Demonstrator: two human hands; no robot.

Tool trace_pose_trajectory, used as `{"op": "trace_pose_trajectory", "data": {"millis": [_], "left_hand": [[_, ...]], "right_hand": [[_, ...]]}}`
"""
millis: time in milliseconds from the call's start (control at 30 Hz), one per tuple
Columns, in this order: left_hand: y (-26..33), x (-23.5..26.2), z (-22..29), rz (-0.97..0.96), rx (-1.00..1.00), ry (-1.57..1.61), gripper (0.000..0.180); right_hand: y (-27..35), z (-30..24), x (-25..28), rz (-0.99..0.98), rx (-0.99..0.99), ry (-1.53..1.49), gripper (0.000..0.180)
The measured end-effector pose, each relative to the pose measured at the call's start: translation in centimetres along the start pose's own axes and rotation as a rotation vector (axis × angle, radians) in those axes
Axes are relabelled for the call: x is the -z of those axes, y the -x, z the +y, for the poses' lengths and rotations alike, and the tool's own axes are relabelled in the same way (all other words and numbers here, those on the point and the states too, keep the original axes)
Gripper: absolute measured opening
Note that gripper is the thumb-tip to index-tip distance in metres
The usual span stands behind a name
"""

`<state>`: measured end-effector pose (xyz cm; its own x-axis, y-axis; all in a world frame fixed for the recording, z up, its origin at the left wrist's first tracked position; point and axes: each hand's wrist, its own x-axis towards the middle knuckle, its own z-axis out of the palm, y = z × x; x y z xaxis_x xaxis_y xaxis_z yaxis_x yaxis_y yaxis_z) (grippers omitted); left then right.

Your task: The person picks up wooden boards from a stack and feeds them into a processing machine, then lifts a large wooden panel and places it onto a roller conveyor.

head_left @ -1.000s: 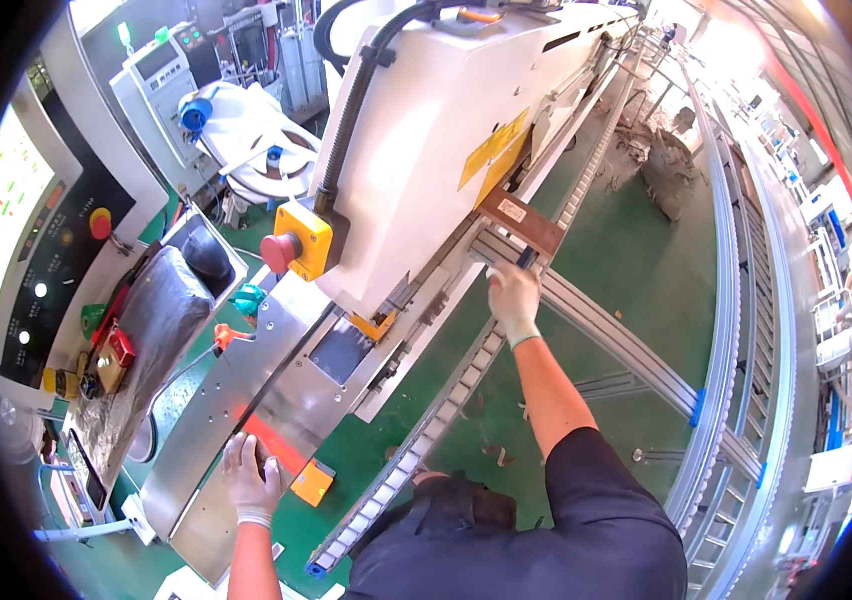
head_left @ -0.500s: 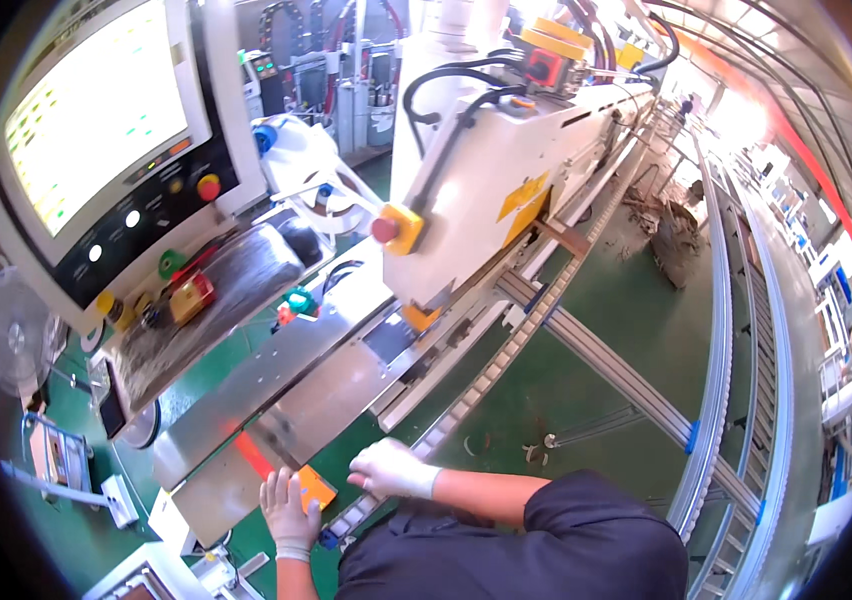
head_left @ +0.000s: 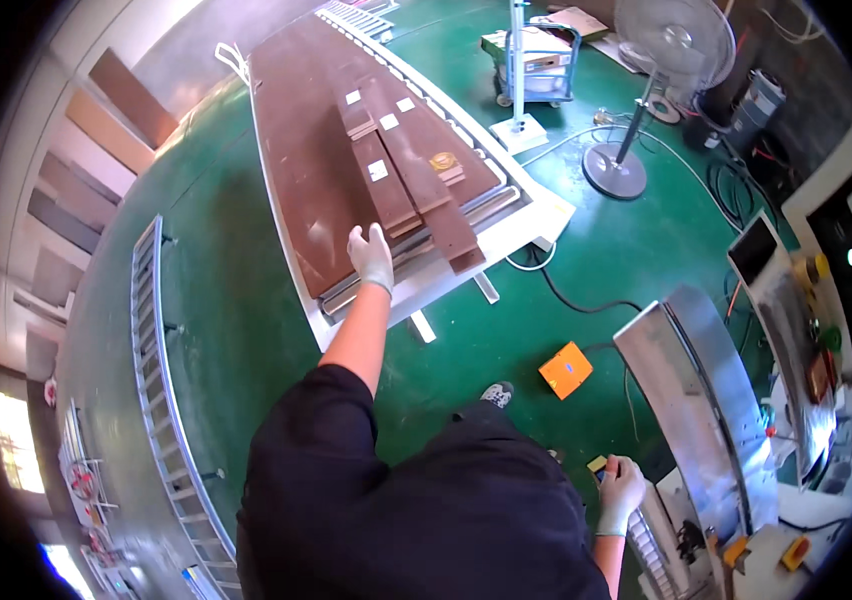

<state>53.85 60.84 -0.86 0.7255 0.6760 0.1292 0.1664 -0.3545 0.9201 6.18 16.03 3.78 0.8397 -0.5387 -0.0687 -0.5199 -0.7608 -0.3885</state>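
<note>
My gloved left hand rests open-fingered on the near end of the brown plank on the white-framed table, so I should grip squarely while my right hand, curled shut around a small yellow-and-blue thing, steadies me.

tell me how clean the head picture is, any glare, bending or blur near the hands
Head view: strong fisheye bending, the roller rail curves along the left rim; dark vignette in the corners. Daylight glares on the boards and blows out the window at lower left. Left hand at the board stack is sharp; right hand near the metal machine is slightly soft.
</note>
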Motion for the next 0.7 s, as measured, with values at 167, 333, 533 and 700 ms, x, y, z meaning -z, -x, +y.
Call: {"op": "trace_pose_trajectory", "data": {"millis": [167, 333, 533, 700], "left_hand": [[-10.1, -3.4, -3.7, -0.398, 0.372, 0.059, 0.074], [-0.3, -4.0, 5.2, -0.759, 0.624, 0.479, 0.056], [-3.1, 1.6, 4.3, -0.876, 0.62, 0.298, 0.065], [-11.5, -2.6, -0.1, -0.944, 0.519, 0.182, 0.086]], "right_hand": [[-1.5, 0.7, -0.5, 0.03, -0.037, -0.033, 0.028], [-2.6, -0.2, 2.0, -0.066, -0.346, -0.049, 0.021], [-2.6, -0.6, 3.2, 0.028, -0.253, -0.042, 0.035], [0.2, -1.7, 3.7, 0.043, -0.398, -0.049, 0.031]]}}
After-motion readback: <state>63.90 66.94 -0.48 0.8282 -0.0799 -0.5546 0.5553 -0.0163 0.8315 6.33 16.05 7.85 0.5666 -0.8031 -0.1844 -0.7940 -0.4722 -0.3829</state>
